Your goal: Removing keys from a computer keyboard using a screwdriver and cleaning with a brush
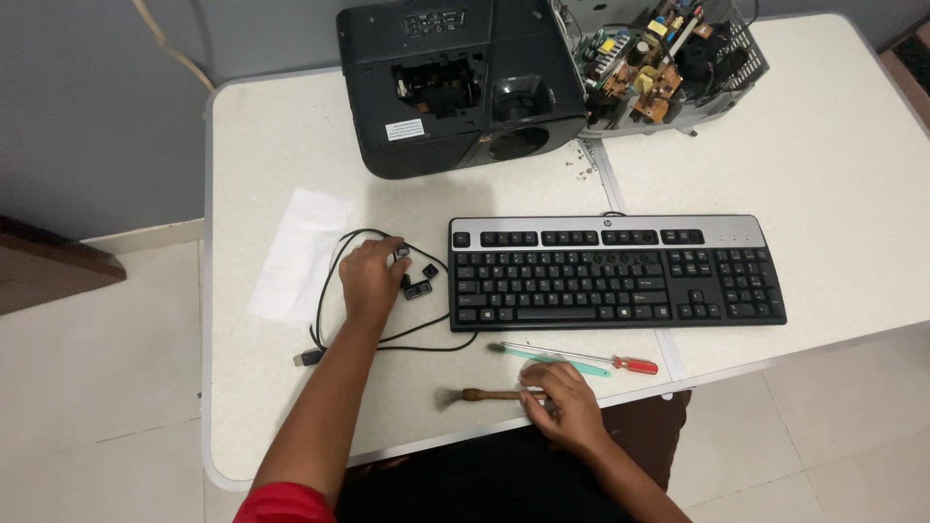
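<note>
Pale tiled floor and a grey wall surround a white speckled table (271, 155) that fills most of the head view. At its far edge sits a black projector (455, 87) with its top panel opened, and just beside it on the right an exposed circuit assembly (668, 63) in a metal frame. Nearer, a black and silver keyboard (615, 271) lies flat across the middle, its black cable (334, 261) looping to the left and ending in a plug (308, 357) close to the table's front. A white sheet of paper (300, 254) lies left of the cable. In front of the keyboard rest a red-handled screwdriver (591, 358) and a teal tool (552, 360), side by side. The left hand (373, 276) is curled, fingertips pinching a small dark keycap (401, 254), with two more loose keycaps (419, 281) just beside it. The right hand (562, 402) grips the wooden handle of a small brush (475, 395) lying on the table.
</note>
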